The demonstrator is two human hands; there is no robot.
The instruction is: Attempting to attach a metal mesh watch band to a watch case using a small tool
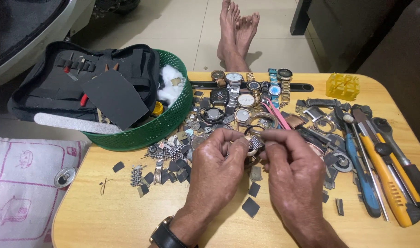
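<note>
Wooden table (127, 216), low and pale, is seen from above, with tiled floor beyond it. Nearest the viewer, two bare hands meet at the table's middle. The left hand (217, 163), a dark watch strapped at its wrist, and the right hand (288, 172) are both pinched on a metal watch band (254, 144) held between their fingertips, just above the table. The band's long axis cannot be told; it lies equally close to both hands, directly ahead of them. Dark square scraps (250, 206) are scattered beneath the hands. Farther out, watches (240, 92) are laid in rows, tools (384, 165) at the right, and a green basket (168, 115) with a black case at the left.
</note>
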